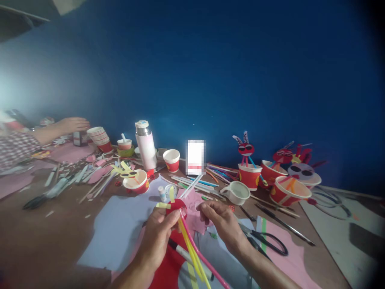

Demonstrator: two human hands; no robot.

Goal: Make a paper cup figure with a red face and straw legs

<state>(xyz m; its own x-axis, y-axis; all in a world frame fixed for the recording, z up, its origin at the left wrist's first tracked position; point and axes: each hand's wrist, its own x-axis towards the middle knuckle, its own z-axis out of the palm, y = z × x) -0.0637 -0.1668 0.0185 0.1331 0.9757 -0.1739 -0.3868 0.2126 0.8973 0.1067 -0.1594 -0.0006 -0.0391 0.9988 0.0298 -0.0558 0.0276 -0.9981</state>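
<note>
My left hand (158, 235) pinches a round red paper piece (181, 204) with pale yellow strips (171, 193) sticking out of its top. Yellow pipe cleaners (189, 245) and a pink pipe cleaner (201, 257) hang from under the left thumb toward me. A hand's width to the right, my right hand (221, 224) has thumb and forefinger pressed together; what they hold, if anything, is too small to make out. Beneath the hands lie pink paper (189, 200), red paper (168, 269) and a marker (183, 253). Black-handled scissors (272, 243) rest beside my right forearm.
Paper cups with finished paper figures (250, 176) stand at the right, near a white mug (237, 193). Behind are a thermos (146, 148), a red cup (171, 160) and loose pipe cleaners (219, 170). Another person's hand (72, 125) reaches in at far left, by stacked cups (100, 138).
</note>
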